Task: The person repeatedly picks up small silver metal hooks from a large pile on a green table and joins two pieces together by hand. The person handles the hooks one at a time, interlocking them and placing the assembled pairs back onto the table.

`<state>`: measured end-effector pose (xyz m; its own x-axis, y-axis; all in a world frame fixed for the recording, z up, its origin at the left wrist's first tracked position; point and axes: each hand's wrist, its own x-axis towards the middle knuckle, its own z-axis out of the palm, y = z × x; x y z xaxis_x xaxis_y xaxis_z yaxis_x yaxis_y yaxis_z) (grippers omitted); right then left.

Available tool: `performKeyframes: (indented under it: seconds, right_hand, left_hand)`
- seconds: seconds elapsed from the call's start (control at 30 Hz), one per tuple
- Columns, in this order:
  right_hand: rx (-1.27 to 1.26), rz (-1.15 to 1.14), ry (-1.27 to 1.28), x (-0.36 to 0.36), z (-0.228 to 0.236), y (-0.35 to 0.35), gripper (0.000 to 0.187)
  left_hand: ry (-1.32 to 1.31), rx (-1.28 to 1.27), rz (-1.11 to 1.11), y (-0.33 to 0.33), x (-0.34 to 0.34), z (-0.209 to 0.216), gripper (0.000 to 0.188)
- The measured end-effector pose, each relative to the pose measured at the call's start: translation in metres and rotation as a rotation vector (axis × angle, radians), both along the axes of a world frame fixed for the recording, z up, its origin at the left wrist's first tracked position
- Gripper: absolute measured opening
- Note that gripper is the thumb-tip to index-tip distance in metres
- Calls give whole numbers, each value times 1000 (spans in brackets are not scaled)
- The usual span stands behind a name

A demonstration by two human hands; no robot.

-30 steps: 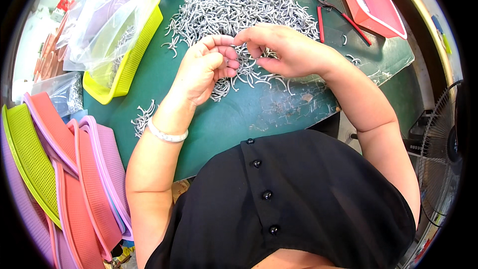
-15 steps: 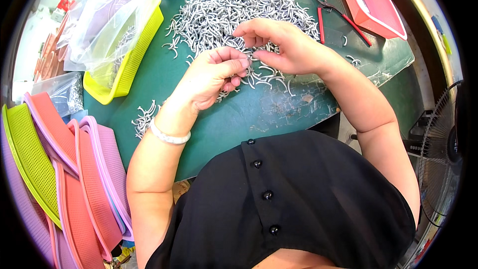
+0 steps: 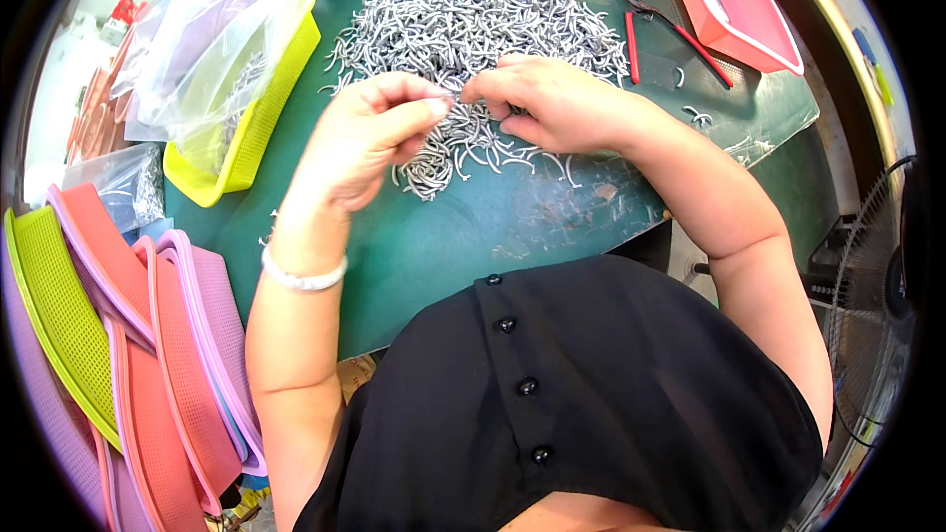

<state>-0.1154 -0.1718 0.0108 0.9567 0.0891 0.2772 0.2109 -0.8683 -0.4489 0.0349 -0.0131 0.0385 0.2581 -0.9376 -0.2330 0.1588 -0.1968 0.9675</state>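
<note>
A large heap of short, curved grey metal pieces (image 3: pixel 483 15) lies on the green table, with a looser cluster of them spilling toward me. Over the near side of the heap, my left hand (image 3: pixel 370 133) is closed in a pinch, thumb against fingers; what sits at its fingertips is too small to make out. Close beside those fingertips, my right hand (image 3: pixel 562 103) has its fingers curled down and closed. Anything inside its grip is hidden. A white bracelet (image 3: pixel 305 279) circles my left wrist.
A yellow-green basket (image 3: pixel 241 138) with clear plastic bags stands left. Stacked pink, purple and green baskets (image 3: pixel 187 365) fill the lower left. Red-handled pliers (image 3: pixel 705 57), red rods (image 3: pixel 633 47) and a pink basket (image 3: pixel 739 25) lie far right. A fan (image 3: pixel 872 266) stands right.
My left hand has moved left and its fingertips a little away from me, uncovering the near cluster of pieces. My right hand's fingers have curled closed from a wider spread.
</note>
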Motion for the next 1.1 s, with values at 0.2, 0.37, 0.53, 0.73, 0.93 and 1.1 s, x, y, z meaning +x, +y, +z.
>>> performKeyframes:
  seconds: [0.2,0.37,0.53,0.73,0.93,1.1]
  right_hand:
    - [5,65,-100,2,-5,-1,38]
    - [-14,57,-63,0,-3,4,38]
    - [38,24,-42,2,-6,5,37]
    - [323,-18,-93,-1,3,-2,32]
    - [464,-31,-191,-3,10,-3,39]
    - [419,-45,-389,0,9,0,35]
  left_hand:
    - [-618,155,57,56,32,15,8]
    - [-976,517,101,102,44,9,14]
    - [-960,419,223,96,33,10,13]
    - [-656,127,54,37,1,5,14]
    - [-290,-22,91,-3,-21,-14,12]
    - [-110,-198,197,-18,-31,-20,11]
